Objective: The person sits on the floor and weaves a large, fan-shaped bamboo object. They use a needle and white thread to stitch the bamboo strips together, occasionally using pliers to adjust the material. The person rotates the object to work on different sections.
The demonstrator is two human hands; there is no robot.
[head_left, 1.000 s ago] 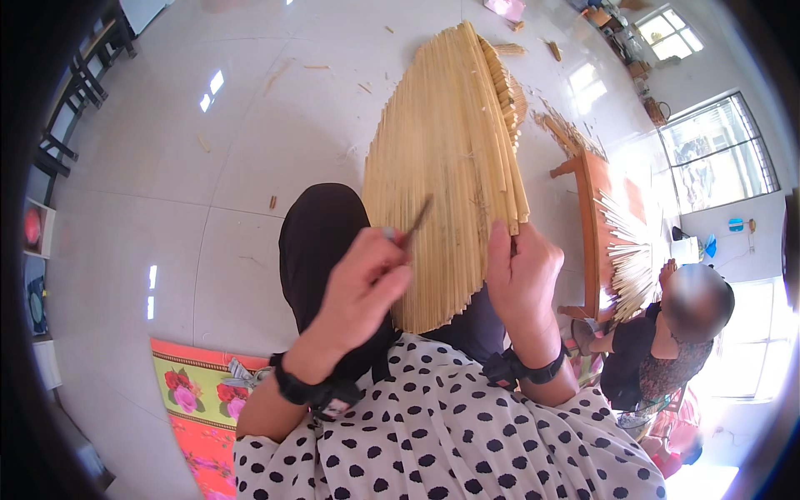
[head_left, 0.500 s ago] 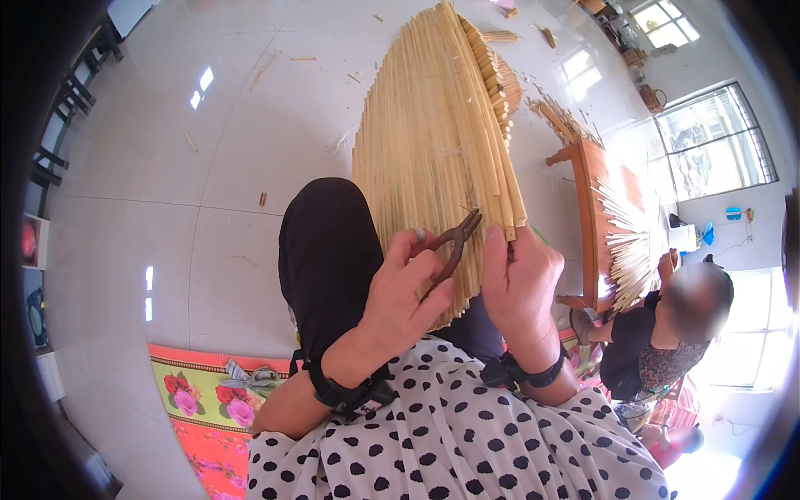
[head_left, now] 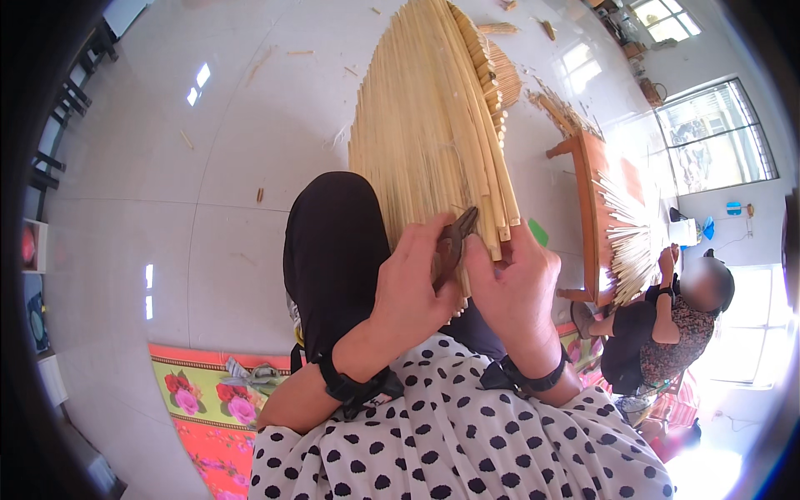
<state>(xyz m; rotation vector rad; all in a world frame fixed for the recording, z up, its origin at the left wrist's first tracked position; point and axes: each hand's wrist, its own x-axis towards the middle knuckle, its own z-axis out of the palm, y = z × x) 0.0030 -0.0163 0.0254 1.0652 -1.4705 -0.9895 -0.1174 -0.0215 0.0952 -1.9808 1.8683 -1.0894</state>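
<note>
A wide, fan-like panel of pale straw-coloured stalks (head_left: 417,133), laid side by side, rests across my lap with its near end at my hands. My left hand (head_left: 407,273) is closed around the handles of a pair of dark, rusty pliers (head_left: 452,247). The jaws look closed and lie against the panel near its right side; whether they grip anything is too small to tell. My right hand (head_left: 523,279) holds the panel's right near edge, its thumb on top of the stalks beside the pliers and its fingers underneath.
To the right, a wooden table (head_left: 590,221) bears a spread of loose stalks (head_left: 631,242); a person (head_left: 667,333) sits beside it. Stalk scraps (head_left: 562,112) litter the tiled floor. A flowered mat (head_left: 204,400) lies left of me. My dark-trousered knee (head_left: 333,242) is left of the panel.
My left hand has closed tighter around the pliers, whose handles have come together and turned more upright. My right thumb has moved left toward the jaws. The other person has leaned back.
</note>
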